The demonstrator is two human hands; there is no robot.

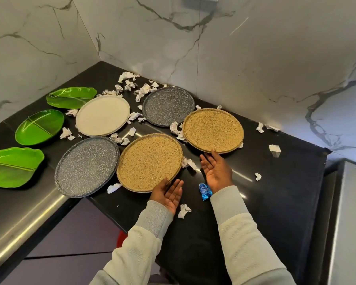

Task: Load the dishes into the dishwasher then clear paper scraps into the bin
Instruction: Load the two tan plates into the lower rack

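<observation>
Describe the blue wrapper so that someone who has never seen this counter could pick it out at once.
Start at the black counter in the marble corner and come toward its near edge, where the left hand and right hand lie palms up. The blue wrapper lies between them, beside the right cuff. It alone is shiny blue; the paper scraps around it are white.

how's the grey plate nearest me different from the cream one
Colour: the near grey plate is dark grey with pale speckles, while the cream plate is plain off-white.
Place: the near grey plate lies at the front edge of the counter, beside the near tan plate; the cream plate lies further back, with paper scraps around it.
Shared: both are round, flat, low-rimmed and lie face up.
</observation>
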